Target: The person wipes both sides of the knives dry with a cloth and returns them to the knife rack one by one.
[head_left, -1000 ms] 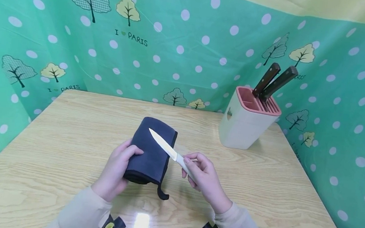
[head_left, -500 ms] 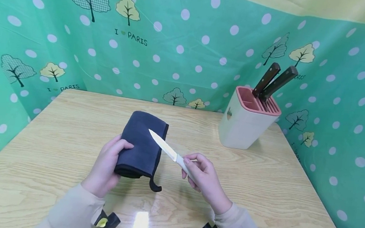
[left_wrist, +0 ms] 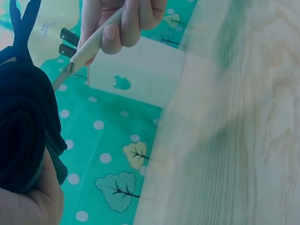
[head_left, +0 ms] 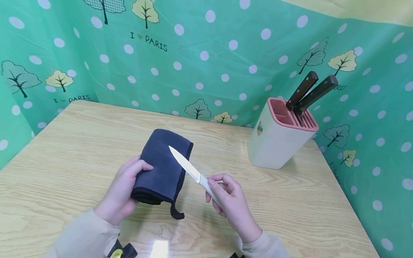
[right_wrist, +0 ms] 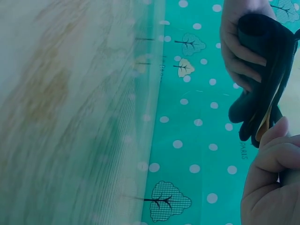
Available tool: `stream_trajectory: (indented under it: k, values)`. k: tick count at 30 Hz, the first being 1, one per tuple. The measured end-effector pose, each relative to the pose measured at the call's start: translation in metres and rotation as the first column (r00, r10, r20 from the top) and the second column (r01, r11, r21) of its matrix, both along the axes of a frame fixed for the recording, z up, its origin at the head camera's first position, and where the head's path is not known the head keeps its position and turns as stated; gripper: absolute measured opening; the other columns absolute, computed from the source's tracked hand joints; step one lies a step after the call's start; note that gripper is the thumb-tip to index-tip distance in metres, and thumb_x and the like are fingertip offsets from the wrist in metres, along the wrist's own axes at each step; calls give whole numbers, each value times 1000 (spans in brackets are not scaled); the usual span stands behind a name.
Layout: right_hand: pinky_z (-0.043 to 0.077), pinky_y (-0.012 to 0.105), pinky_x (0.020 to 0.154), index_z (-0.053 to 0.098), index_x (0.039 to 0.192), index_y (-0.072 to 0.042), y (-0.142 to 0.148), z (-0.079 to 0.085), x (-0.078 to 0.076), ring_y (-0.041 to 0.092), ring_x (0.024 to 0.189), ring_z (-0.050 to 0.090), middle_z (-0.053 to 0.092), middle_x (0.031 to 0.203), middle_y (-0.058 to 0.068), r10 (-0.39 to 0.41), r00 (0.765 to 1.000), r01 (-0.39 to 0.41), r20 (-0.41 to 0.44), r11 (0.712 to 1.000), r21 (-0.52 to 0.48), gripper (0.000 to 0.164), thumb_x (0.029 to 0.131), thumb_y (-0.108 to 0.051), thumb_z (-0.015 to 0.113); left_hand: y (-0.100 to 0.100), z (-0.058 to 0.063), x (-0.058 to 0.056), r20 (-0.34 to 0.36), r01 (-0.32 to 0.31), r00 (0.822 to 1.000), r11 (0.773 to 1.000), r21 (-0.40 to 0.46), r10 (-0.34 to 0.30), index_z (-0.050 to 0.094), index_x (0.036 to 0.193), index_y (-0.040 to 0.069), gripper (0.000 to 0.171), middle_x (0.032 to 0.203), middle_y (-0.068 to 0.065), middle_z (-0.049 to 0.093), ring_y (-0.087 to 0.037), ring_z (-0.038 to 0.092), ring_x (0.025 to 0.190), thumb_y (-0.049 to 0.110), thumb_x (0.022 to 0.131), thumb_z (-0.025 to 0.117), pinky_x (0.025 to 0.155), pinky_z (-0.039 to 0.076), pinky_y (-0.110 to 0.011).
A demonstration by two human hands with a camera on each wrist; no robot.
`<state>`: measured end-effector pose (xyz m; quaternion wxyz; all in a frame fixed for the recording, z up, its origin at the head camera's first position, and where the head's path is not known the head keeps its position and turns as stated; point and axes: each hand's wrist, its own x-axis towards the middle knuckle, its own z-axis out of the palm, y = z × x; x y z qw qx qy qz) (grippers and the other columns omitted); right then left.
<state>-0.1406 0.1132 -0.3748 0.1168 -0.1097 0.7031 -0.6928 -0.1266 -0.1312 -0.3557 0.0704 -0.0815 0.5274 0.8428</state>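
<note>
My left hand [head_left: 124,187] grips a dark navy cloth [head_left: 164,166], rolled or folded into a thick bundle with black edging and a small hanging loop at its lower corner. The thumb lies over its top face, and the layered end of the cloth [left_wrist: 23,131] shows in the left wrist view. In my right hand [head_left: 231,203] is a knife [head_left: 188,168] with a pale handle [left_wrist: 96,42], pinched between thumb and fingers. Its blade points up and left and overlaps the cloth's right part in the head view. The right wrist view shows the right hand [right_wrist: 276,173] close below the cloth [right_wrist: 262,70].
At the back right of the wooden table [head_left: 79,146] stands a white knife block [head_left: 275,145] with a pink slotted top. Two dark-handled knives [head_left: 314,93] stick out of it. A green dotted curtain [head_left: 181,81] hangs behind and along the sides.
My left hand and the cloth moved left and slightly away, then came back a little to the right. The right hand and knife have stayed in place.
</note>
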Motion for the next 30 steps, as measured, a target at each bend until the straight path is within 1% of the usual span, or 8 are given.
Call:
stream_trajectory:
  k: [5, 8, 17, 22, 30]
  values:
    - [27, 19, 36, 53, 103, 2, 0, -1, -1, 9, 40, 36, 57, 65, 5, -10, 1000, 10, 4, 1000, 13, 25, 94, -22, 51, 4, -3, 0, -6, 11, 1000, 1000, -7, -11, 49, 113, 7, 26, 91, -4, 58, -16, 62, 69, 9, 88, 41, 64, 54, -31]
    - [27, 20, 36, 53, 103, 2, 0, -1, -1, 10, 41, 36, 57, 66, 5, -16, 1000, 16, 6, 1000, 16, 25, 94, -22, 52, 6, -5, 1, 4, 14, 1000, 1000, -11, -14, 50, 111, 7, 25, 90, -5, 58, -16, 62, 68, 9, 87, 42, 63, 54, -32]
    - [26, 21, 36, 53, 103, 2, -1, -2, -1, 10, 41, 36, 57, 66, 6, -24, 1000, 24, 12, 1000, 19, 26, 94, -23, 52, 14, -9, 3, 37, 18, 999, 999, -38, -16, 48, 114, 7, 29, 88, -5, 58, -16, 61, 66, 10, 85, 45, 62, 53, -32]
    - [25, 22, 36, 53, 103, 1, -1, -1, -2, 11, 40, 36, 57, 66, 6, -20, 1000, 20, 14, 1000, 18, 27, 95, -25, 52, 19, -10, 3, 51, 24, 998, 999, -32, -23, 48, 113, 6, 29, 85, -5, 59, -17, 61, 65, 10, 84, 46, 60, 53, -33]
    - [25, 20, 35, 52, 104, 2, -1, 0, -3, 10, 40, 36, 57, 66, 5, -8, 1000, 8, 7, 1000, 17, 27, 95, -24, 51, 22, -13, 4, 43, 57, 997, 998, -28, -56, 49, 115, 6, 32, 87, -7, 59, -18, 61, 64, 10, 83, 46, 59, 53, -34]
